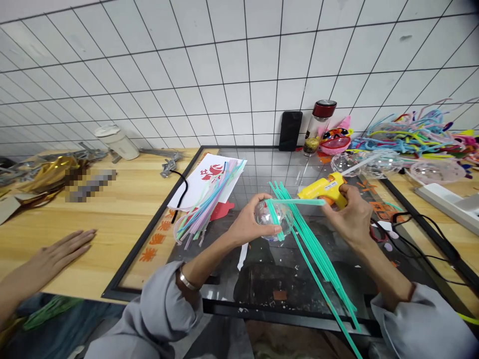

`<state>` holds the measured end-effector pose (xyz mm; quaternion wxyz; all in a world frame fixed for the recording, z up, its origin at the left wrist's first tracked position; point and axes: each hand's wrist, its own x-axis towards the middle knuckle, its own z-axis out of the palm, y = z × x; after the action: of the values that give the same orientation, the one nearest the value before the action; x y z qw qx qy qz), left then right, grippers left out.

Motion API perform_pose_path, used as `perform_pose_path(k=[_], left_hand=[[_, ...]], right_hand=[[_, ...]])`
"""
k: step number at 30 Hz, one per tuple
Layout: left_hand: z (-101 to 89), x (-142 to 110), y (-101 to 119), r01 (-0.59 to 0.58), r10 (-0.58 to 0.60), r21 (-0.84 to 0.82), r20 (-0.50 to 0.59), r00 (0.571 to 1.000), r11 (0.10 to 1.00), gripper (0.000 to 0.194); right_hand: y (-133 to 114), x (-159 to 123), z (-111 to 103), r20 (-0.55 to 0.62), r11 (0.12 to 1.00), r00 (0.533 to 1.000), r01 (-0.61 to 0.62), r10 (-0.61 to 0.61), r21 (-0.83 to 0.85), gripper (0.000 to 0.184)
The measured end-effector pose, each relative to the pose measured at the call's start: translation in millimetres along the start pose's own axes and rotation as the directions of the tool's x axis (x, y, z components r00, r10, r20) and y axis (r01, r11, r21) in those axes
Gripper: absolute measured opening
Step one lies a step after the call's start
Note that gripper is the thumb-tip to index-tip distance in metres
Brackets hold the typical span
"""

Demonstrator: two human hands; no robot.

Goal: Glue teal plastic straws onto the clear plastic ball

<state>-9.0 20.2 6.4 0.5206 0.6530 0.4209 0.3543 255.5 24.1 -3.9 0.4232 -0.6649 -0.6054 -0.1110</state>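
My left hand (249, 222) is closed round a clear rounded plastic shell (287, 218), with the thumb at its near side. A short mint-green pipe cleaner piece lies across the shell's top. Another green pipe cleaner (299, 202) reaches sideways from the shell to the fingers of my right hand (352, 217). That hand also grips a yellow hot glue gun (318, 188), with a white glue stick (361, 163) poking out of its back. Under the hands, a loose bundle of long green pipe cleaners (316, 244) runs down the dark glass mat to the front edge.
Pastel pipe cleaners (204, 209) lie on white paper (190, 179). A co-worker's hand (67, 254) rests at left. Along the wall stand a phone (290, 130), a bottle (316, 129) and colourful pipe cleaners (404, 132). Black cords (422, 252) and a power strip (449, 204) lie right.
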Motion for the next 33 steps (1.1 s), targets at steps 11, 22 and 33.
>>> perform_pose_path(k=[11,22,33], left_hand=[[1.2,-0.6,-0.7,-0.029,0.030,0.041,-0.007,1.000,0.999,0.072],[2.5,-0.5,-1.3,-0.024,0.024,0.049,0.007,1.000,0.998,0.072],[3.2,-1.6,5.1,-0.026,0.026,0.042,0.013,1.000,0.999,0.072]], right_hand=[[-16.3,-20.5,-2.8,-0.232,0.953,0.927,0.304,-0.295,0.007,0.023],[-16.5,-22.1,-3.9,-0.134,0.958,0.950,0.288,-0.283,0.017,0.023],[-19.8,-18.9,-10.9,-0.048,0.974,0.975,0.221,-0.218,0.046,0.023]])
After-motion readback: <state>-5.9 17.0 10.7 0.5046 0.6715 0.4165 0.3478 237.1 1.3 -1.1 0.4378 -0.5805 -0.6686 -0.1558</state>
